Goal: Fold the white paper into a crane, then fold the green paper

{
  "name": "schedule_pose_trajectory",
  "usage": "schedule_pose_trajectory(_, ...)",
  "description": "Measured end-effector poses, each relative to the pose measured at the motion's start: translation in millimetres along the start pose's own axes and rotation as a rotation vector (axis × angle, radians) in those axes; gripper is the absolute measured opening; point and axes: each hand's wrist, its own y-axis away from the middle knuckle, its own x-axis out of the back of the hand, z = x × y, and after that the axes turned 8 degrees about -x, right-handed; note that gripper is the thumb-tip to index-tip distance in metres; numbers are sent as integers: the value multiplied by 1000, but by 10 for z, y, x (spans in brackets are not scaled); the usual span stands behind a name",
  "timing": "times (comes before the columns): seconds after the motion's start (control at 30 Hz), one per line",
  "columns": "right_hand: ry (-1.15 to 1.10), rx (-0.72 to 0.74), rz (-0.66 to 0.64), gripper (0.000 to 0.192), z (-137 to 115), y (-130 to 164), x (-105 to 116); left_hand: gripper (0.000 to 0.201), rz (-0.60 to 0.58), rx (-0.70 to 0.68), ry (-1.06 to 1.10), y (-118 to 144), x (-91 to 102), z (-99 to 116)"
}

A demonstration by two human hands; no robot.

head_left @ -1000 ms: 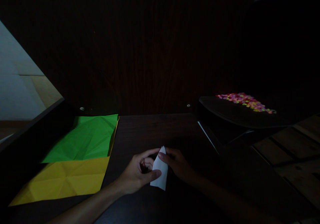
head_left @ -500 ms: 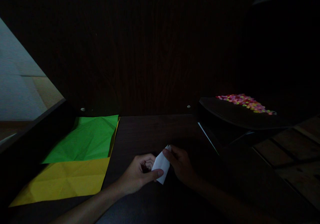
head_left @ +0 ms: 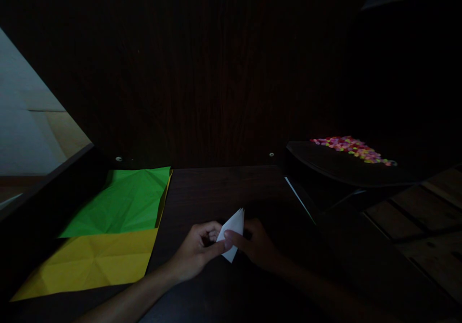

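Note:
A small folded white paper (head_left: 233, 229) stands pointed end up over the dark table (head_left: 216, 188), pinched between both hands. My left hand (head_left: 197, 251) grips its lower left side with thumb and fingers. My right hand (head_left: 256, 243) holds its right side, the thumb lying across the front of the paper. The lower part of the paper is hidden behind the fingers.
A creased green sheet (head_left: 122, 202) lies on a creased yellow sheet (head_left: 90, 263) at the left of the table. A dark raised tray (head_left: 335, 169) at the right carries several small colourful pieces (head_left: 352, 148). A dark wooden panel rises behind the table.
The white paper has been turned and tilted between my hands, and less of it shows below the fingers. My right thumb has slid lower across its front.

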Motion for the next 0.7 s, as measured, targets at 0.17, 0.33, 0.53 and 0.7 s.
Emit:
schedule_pose_trajectory(0.17,86,67,19,37,2,-12,9,30,64,-102,-83,-11,-11,24)
schedule_pose_trajectory(0.33,152,81,19,43,24,-27,12,29,42,-17,-35,-3,-16,-4)
schedule_pose_trajectory(0.53,119,100,-11,47,46,-31,5,28,36,-2,-11,0,-18,-19)
schedule_pose_trajectory(0.7,88,48,-20,50,47,-24,-10,25,-5,-7,11,12,-13,-23)
